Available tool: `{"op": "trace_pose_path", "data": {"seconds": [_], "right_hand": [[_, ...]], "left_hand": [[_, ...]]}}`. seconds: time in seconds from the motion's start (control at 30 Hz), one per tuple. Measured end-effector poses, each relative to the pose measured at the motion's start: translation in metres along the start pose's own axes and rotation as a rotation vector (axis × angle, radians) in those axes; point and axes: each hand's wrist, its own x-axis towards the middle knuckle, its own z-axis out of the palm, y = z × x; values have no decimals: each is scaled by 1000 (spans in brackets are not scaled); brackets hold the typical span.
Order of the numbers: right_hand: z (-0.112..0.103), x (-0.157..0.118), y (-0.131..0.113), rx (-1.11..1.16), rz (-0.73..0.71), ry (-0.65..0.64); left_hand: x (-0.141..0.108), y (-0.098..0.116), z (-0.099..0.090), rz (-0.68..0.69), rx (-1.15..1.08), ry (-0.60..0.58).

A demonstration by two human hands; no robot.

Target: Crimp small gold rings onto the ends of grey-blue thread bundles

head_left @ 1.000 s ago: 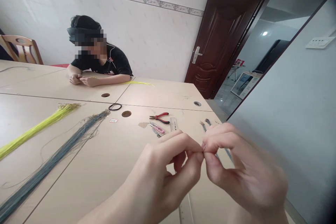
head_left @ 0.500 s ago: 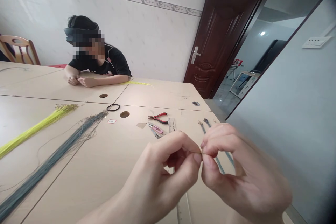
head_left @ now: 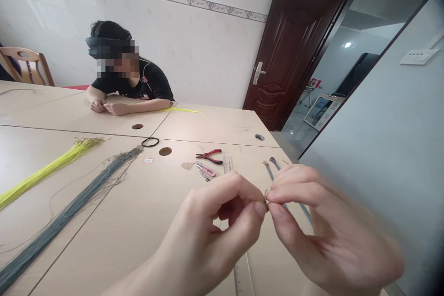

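Observation:
My left hand (head_left: pixel 225 226) is closed, its thumb and forefinger pinching a tiny piece of thin cord. A small brownish loop of the cord (head_left: pixel 266 194) sticks up between the fingertips of both hands. My right hand (head_left: pixel 326 226) meets the left one there, with thumb and forefinger close together at the loop. Most of the cord is hidden by the fingers. Both hands are raised over the table (head_left: pixel 132 226). Behind the right hand lie thin grey-blue cord bundles (head_left: pixel 269 170), partly covered.
Red-handled pliers (head_left: pixel 209 155), pink thread snips (head_left: pixel 205 169) and a short ruler (head_left: pixel 227 164) lie beyond my hands. A long clear ruler (head_left: pixel 243 273) is below them. Yellow cords (head_left: pixel 52 171) and grey-blue cords (head_left: pixel 76 208) lie left. Another person (head_left: pixel 138 83) sits across the table.
The right hand has shifted slightly right and its fingers have opened a little at the tips. A small loop now shows between the fingertips. The left hand has barely moved.

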Motion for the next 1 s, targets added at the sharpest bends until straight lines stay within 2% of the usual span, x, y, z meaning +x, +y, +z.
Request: {"op": "trace_pose_path", "data": {"seconds": [0.2,0.4,0.67,1.0], "right_hand": [[-4,-2,5,-37,25,-75],[-5,0,11,-161,-27,-152],[-3,-3,2,-267,-65,-87],[-6,-16,-19,-350,-136,5]], "left_hand": [[-1,1,-2,109,148,23],[-4,0,0,186,308,51],[-10,1,5,281,452,98],[-27,13,9,382,504,157]]}}
